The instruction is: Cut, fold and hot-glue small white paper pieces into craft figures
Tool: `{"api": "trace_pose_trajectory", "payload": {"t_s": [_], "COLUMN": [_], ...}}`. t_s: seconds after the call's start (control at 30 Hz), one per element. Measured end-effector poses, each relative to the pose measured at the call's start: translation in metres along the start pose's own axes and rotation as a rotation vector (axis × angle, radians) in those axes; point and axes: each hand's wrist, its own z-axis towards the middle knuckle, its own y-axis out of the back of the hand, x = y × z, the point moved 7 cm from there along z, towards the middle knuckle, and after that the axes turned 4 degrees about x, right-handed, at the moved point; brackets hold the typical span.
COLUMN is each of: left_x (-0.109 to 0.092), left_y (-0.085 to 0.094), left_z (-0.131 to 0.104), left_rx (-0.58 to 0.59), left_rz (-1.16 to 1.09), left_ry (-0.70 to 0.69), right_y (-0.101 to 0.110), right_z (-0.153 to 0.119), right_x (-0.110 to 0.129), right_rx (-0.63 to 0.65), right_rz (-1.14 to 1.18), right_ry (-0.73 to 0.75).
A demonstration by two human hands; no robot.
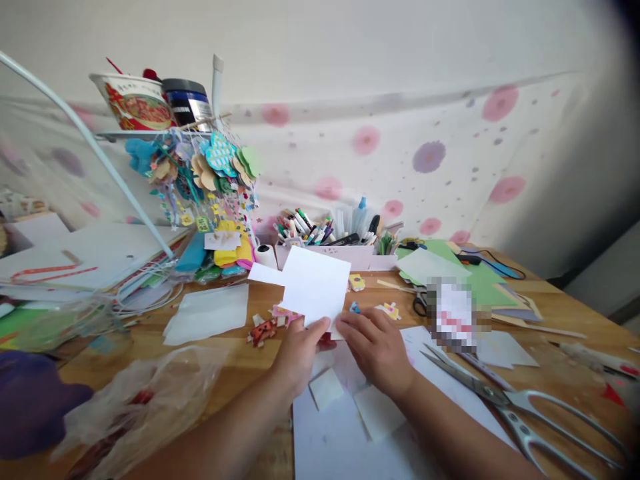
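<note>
My left hand [299, 353] pinches the lower edge of a white paper sheet [314, 283] and holds it up over the wooden table [240, 363]. My right hand [376, 348] rests knuckles-up just right of it, fingers curled at the sheet's bottom corner; whether it grips the paper I cannot tell. Small white paper squares [326, 388] lie on a larger white sheet [335, 440] under my wrists. Little coloured cut-outs [262, 331] are scattered around my hands.
Large metal scissors [520, 407] lie at the right. A pen-filled organizer [330, 250] stands at the back, with hanging paper decorations [215, 173] to its left. Green paper [475, 277], a crumpled plastic bag [145, 400] and stacked sheets [75, 257] surround the work area.
</note>
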Motion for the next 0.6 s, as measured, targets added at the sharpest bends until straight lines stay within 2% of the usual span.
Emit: {"api": "trace_pose_trajectory", "payload": {"t_s": [0.27,0.6], "left_x": [0.005,0.003], "left_y": [-0.004,-0.004], "left_z": [0.001,0.0], "left_rx": [0.066,0.053], "left_rz": [-0.029,0.075], "left_ry": [0.051,0.082], "right_y": [-0.008,-0.009], "right_z": [-0.001,-0.001], "right_x": [-0.018,-0.026], "right_rx": [0.071,0.105], "right_rz": [0.314,0.497], "right_ry": [-0.157,-0.207]}}
